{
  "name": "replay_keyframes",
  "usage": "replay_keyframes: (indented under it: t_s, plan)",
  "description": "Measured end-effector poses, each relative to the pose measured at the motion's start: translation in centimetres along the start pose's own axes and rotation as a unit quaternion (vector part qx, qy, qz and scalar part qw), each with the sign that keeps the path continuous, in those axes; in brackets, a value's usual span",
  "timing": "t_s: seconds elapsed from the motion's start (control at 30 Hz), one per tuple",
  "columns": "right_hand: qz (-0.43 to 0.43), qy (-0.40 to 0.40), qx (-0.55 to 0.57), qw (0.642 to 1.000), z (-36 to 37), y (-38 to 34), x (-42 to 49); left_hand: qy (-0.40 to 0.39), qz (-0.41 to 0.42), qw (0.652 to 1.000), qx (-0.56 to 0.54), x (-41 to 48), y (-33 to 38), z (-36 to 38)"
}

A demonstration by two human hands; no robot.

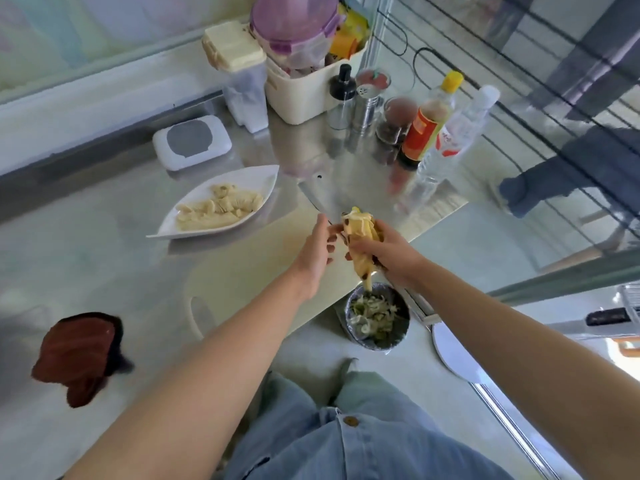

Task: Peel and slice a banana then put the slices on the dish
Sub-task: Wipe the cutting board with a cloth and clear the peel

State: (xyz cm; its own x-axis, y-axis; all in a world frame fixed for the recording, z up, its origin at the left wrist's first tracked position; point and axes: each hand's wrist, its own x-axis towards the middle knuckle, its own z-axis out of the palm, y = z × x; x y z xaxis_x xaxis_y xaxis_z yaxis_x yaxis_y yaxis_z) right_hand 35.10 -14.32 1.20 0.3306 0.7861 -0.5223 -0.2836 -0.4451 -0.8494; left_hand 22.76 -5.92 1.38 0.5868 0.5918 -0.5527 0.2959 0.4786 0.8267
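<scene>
Banana is up in the air over the near right corner of the cutting board, spotted yellow peel w/ pale strings at the top. Right hand is wrapped round its middle, firm grasp. A strip of peel hangs down from that fist, its tip right above the bowl. Can't tell whether there's still fruit inside the peel.

Left hand is in from the left, thumb up, fingertips at the banana's side. Whether they're pinching peel or just touching, can't tell.

Bowl sits on the worktop by its near edge, just off the board's corner, w/ pale and green scraps in it.

Knife lies flat at the board's far end, blade pointing away, just beyond the hands.

Dish, white and pointed, is left of the knife, touching the board's far left side. Banana slices are piled in the middle of it.

Further out: white box w/ grey lid behind the dish. Far right corner is busy: cream basket, shaker, dark sauce bottle w/ yellow cap, clear bottle beside it.

Brown cloth is bunched near the worktop's near left side, well apart from everything.
</scene>
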Motion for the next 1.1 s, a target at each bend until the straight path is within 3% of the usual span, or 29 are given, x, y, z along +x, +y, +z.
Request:
replay_keyframes:
  t_s: [0.13, 0.23, 0.3, 0.6, 0.9, 1.03, 1.1]
  plan:
    - [-0.003, 0.057, 0.037, 0.998, -4.9, 0.0, -1.3, 0.014, 0.030, 0.990, 0.140, 2.2, -1.5, 3.4]
    - [0.010, 0.114, 0.062, 0.992, -9.1, 1.3, -2.3, 0.005, 0.066, 0.942, 0.329, 3.6, -3.0, 5.2]
    - [0.035, 0.133, 0.061, 0.989, -11.5, 2.8, -2.9, 0.012, 0.081, 0.923, 0.376, 4.2, -3.6, 6.2]
    - [0.246, 0.211, -0.024, 0.946, -16.4, 10.4, -1.8, 0.012, 0.038, 0.897, 0.440, 5.9, -5.4, 9.0]
    - [0.300, 0.198, -0.066, 0.931, -16.0, 12.5, 2.1, 0.061, 0.037, 0.896, 0.439, 6.4, -5.6, 9.0]
    - [0.323, 0.180, -0.222, 0.902, -15.8, 12.5, 2.3, 0.054, 0.026, 0.907, 0.418, 6.6, -5.7, 8.9]
    - [0.273, 0.196, -0.277, 0.900, -15.8, 12.0, 2.3, 0.049, 0.022, 0.915, 0.400, 6.7, -5.6, 8.8]
